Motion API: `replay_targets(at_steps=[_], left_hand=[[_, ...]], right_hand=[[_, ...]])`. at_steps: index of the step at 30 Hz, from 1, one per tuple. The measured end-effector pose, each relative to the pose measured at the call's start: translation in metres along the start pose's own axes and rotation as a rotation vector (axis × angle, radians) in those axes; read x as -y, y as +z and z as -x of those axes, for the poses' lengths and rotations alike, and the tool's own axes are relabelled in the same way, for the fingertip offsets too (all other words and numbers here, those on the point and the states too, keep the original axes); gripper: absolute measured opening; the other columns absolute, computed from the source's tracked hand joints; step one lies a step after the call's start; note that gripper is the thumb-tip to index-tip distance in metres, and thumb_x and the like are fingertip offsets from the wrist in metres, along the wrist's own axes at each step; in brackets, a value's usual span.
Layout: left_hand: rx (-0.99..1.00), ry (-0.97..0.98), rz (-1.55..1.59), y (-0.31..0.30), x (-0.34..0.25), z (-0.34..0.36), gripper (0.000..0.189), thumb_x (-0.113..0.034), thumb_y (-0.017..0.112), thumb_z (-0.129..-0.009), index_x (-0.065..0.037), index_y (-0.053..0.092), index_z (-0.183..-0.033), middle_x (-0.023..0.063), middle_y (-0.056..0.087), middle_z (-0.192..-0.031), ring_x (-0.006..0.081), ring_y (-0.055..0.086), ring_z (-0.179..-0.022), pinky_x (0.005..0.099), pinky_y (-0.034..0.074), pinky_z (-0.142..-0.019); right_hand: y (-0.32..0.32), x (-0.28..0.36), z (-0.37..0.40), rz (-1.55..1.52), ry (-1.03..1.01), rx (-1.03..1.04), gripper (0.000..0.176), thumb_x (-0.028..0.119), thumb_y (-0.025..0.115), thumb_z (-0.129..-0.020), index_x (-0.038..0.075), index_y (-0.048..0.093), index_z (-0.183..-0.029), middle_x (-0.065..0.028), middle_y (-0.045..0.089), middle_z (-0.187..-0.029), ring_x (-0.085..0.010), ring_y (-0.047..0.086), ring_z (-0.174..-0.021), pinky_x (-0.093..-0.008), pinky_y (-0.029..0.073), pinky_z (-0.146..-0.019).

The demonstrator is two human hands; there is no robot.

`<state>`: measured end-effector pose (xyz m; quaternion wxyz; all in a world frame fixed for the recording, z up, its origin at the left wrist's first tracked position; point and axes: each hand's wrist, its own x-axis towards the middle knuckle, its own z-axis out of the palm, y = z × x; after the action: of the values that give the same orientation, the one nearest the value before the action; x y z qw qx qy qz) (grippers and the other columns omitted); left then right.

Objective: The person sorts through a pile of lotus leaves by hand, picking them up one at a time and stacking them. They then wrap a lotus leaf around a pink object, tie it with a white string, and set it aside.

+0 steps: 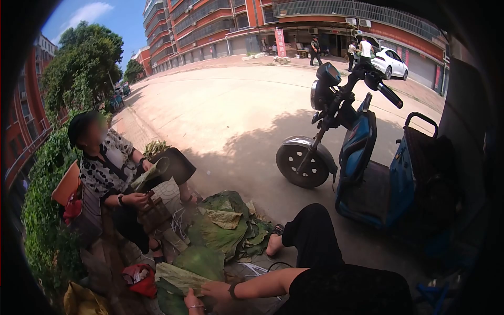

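Note:
At the bottom of the head view, my right hand [216, 290], with a dark band on its wrist, grips the edge of a large pale-green lotus leaf [181, 276]. Close beside it, my left hand [193, 301] is also closed on that leaf, its wrist wearing a thin bracelet. The leaf looks folded over, and my fingertips are partly hidden. A flat green leaf [202, 261] lies just beyond it. Farther forward, a pile of large leaves [219, 228] spreads over the ground, some drying to yellow-brown.
To the left a seated person [113, 168] holds a rolled leaf [153, 173]. A red bag [140, 281] and a yellow sack [84, 300] sit lower left. White strips [255, 269] lie near my foot. A blue electric scooter [362, 168] stands at right.

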<state>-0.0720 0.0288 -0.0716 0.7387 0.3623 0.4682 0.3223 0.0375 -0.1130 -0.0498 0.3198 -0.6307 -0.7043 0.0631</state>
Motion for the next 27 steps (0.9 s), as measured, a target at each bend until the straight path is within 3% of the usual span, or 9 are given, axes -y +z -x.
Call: replay_targets(at_steps=[8,27], left_hand=[[0.050,0.033,-0.005,-0.010,0.011,-0.014,0.027,-0.015,0.053,-0.096,0.005,0.057,-0.113,0.0131,0.064,-0.109,0.0287,0.062,-0.095,0.0434,0.052,-0.083],[0.022,0.011,0.022,-0.007,0.006,-0.009,0.029,-0.010,0.055,-0.094,0.009,0.055,-0.117,0.0147,0.063,-0.113,0.0267,0.062,-0.094,0.0401,0.052,-0.084]], right_hand=[[0.002,-0.001,-0.003,-0.032,0.060,0.107,0.069,0.014,0.076,-0.059,0.004,0.051,-0.122,-0.0198,0.046,-0.131,-0.0362,0.047,-0.121,-0.0431,0.042,-0.101],[0.024,-0.010,-0.002,0.074,0.006,-0.007,0.071,0.014,0.077,-0.056,0.004,0.052,-0.122,-0.0175,0.049,-0.124,-0.0349,0.049,-0.117,-0.0421,0.043,-0.098]])
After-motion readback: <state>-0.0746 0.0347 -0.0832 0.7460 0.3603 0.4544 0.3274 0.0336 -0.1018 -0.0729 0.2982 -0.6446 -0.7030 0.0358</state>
